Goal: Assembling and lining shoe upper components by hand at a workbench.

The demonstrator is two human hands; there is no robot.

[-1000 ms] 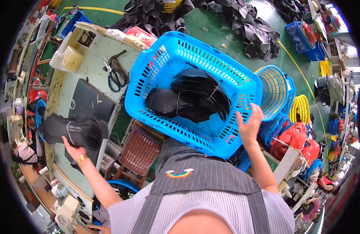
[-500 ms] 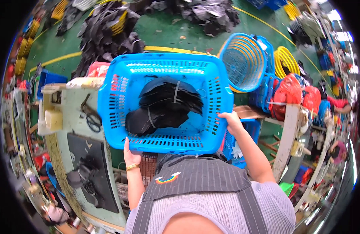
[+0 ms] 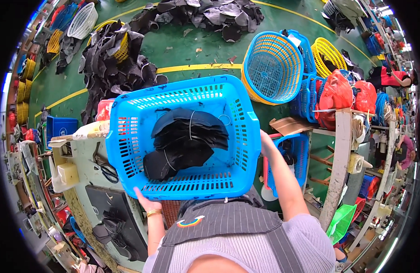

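Note:
I hold a big blue slotted plastic basket (image 3: 128, 150) in front of my chest, above the floor. My left hand (image 3: 142, 198) grips its near left corner from below; a gold bangle sits on that wrist. My right hand (image 3: 266, 139) grips the right rim, mostly hidden behind the basket wall. Inside lie bundles of black curved fabric pieces (image 3: 187, 141), tied with thin white cord.
A work table (image 3: 82, 168) with scissors (image 3: 107, 170) and a black mat stands at my left. Heaps of black pieces (image 3: 119, 63) lie on the green floor ahead. Blue (image 3: 271, 68) and yellow (image 3: 330, 54) baskets, red bags (image 3: 337, 93) and a wooden post (image 3: 339, 159) crowd the right.
My view and the basket have swung right, away from the table. My left hand left the black pieces on the table and took the basket's near corner.

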